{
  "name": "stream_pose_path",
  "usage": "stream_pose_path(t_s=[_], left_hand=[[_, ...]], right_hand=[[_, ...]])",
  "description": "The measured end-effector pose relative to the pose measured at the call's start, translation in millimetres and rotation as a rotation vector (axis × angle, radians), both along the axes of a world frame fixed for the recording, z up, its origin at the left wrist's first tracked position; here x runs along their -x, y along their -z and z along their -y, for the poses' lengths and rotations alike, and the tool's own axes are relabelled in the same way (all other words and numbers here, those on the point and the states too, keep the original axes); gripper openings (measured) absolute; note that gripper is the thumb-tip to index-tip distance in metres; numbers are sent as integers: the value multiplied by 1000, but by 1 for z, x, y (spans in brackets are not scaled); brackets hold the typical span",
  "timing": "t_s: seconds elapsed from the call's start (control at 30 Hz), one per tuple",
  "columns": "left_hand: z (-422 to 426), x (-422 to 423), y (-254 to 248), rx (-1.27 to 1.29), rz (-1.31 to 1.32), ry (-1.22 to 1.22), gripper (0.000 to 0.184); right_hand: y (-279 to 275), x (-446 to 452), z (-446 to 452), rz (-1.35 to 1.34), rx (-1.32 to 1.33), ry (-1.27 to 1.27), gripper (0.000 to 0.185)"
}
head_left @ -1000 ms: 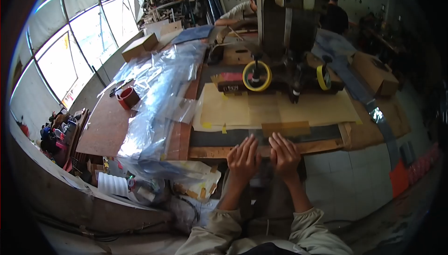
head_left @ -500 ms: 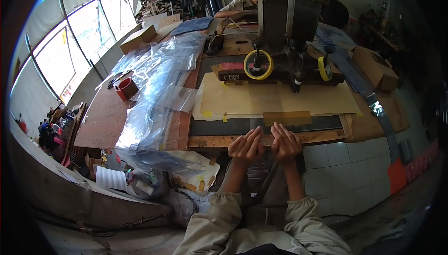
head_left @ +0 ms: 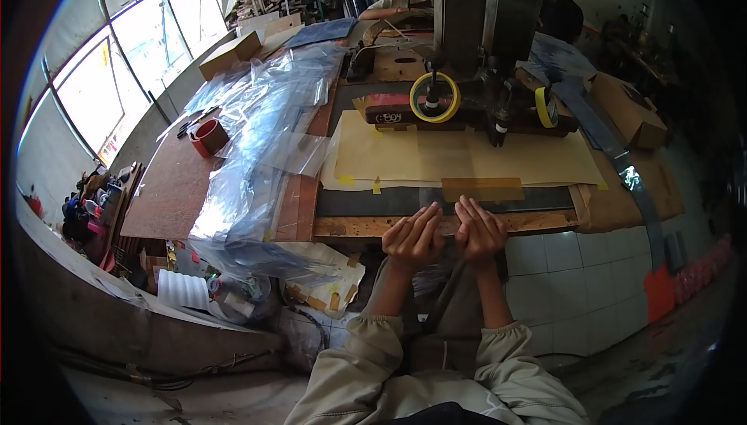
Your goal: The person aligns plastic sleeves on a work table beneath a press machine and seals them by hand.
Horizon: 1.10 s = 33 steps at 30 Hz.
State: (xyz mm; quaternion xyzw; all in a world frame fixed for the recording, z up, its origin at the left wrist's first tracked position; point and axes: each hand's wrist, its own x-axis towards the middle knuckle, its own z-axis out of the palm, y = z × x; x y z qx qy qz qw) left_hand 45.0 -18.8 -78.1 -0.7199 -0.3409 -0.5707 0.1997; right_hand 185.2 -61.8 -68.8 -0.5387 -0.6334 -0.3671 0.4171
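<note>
My left hand (head_left: 412, 232) is closed in a pinch at the front edge of the press table, fingers pointing up and inward. Beside it, my right hand (head_left: 480, 230) is closed the same way, a small gap between the two. A faint clear plastic sheet (head_left: 449, 225) shows between the fingertips of both hands. Just beyond them are a brown tape strip (head_left: 482, 189) and a dark mat (head_left: 366, 202). Cream paper (head_left: 381, 162) lies behind, under a black machine bar (head_left: 498, 119) that carries a yellow tape roll (head_left: 434, 97).
Clear plastic bags (head_left: 257, 137) cover the left of the table, near a red tape roll (head_left: 208, 138). Cardboard boxes (head_left: 232, 55) stand at the back left and right. A wooden strip (head_left: 350, 227) edges the table. Two other people are beyond the machine.
The camera view has shifted slightly, so the table sits higher in the frame. Both of my hands stay closed near the table's front edge, a little higher in view than a second ago.
</note>
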Motion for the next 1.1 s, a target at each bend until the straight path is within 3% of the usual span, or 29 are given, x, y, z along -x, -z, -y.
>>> stream_pose_path(t_s=[1.1], left_hand=[[1, -1, -2, -14, 13, 3, 26]], right_hand=[[-1, 2, 2, -9, 6, 8, 37]])
